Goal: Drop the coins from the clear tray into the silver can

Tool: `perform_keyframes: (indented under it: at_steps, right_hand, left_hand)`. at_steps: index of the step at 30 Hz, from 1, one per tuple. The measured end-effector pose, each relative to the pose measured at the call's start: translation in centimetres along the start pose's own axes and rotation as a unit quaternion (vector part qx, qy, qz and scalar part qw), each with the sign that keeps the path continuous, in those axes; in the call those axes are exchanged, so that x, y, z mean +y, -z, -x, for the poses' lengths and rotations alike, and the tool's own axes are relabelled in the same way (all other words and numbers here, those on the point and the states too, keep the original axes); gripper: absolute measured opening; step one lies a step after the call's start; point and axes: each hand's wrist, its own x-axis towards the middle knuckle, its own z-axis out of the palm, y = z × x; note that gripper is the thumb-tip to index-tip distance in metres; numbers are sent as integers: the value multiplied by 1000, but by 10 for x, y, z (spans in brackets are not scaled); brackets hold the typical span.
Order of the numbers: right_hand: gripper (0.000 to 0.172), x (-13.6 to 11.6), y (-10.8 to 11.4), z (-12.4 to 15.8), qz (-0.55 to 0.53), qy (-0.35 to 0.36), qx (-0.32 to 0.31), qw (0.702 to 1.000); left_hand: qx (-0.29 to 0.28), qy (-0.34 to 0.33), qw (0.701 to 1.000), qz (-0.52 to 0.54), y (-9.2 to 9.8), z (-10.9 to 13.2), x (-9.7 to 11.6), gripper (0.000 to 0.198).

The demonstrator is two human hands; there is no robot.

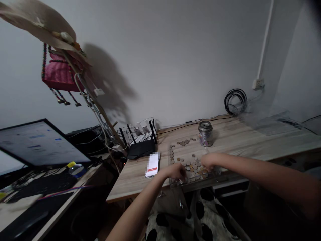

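Note:
Several coins [187, 160] lie spread on a clear flat tray [173, 182] near the front edge of a wooden desk [233, 140]. My left hand [177, 171] rests on the tray's near left part with its fingers curled down over the coins. My right hand [208, 161] is just to the right of it, fingers bent onto the coins. What either hand holds is too small to make out. A metal can [205, 133] stands upright behind the coins.
A phone [152, 165] lies left of the tray, a black router [140, 143] behind it. A coiled black cable [235, 101] hangs at the back wall. At left stand a monitor [37, 143] and keyboard [50, 185]. A hat [37, 23] and pink bag [59, 75] hang on a rack.

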Motion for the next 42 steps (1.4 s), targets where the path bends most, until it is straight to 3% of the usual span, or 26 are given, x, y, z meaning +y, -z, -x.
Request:
perform_keyframes:
  at_steps: [2,4,7,9,11,14,16,19,21,25,27,32,35,38,42]
  right_hand:
    - [16,-3,0,-1,12,-26,-30,999]
    - [13,-4,2,3,17,-41,-42,998]
    - [11,-4,13,12,-4,-40,-16,999]
    - [15,-6,24,14,-27,-33,26,999]
    - [25,-11,36,12,-52,-21,76,996]
    - [32,-20,52,3,-87,9,142,986]
    - [33,-26,56,-2,-102,29,171,979]
    - [32,-32,50,-5,-109,47,182,976]
    - [31,-34,36,-4,-101,58,161,980]
    - [39,-37,4,-3,-79,127,68,986]
    - [33,-38,-5,-5,-89,144,38,985]
    - [23,-33,-5,-11,-76,119,-12,990]
    - [18,-30,3,-12,-67,104,-28,992]
    - [17,-31,18,-11,-79,97,4,992]
    - [27,-41,47,-9,-181,108,144,967]
  left_hand:
    - [21,20,989,148,-1,-3,-2,15]
    - [55,30,944,325,-2,-8,-4,14]
    - [86,31,811,578,-5,-19,-4,10]
    - [95,48,725,681,-6,-27,-2,8]
    - [99,66,680,723,-6,-34,1,9]
    - [95,70,657,744,-6,-40,5,15]
    - [96,68,607,786,-6,-39,6,21]
    - [126,52,515,847,-7,-34,3,26]
    - [159,38,481,861,-8,-30,0,26]
    - [196,21,432,880,-11,-28,-3,25]
    - [208,17,412,887,-13,-30,-1,23]
    - [229,29,378,897,-21,-33,6,17]
    - [230,37,376,897,-22,-31,7,17]
    - [212,35,398,892,-19,-30,8,20]
    - [193,17,415,889,-21,-31,17,21]
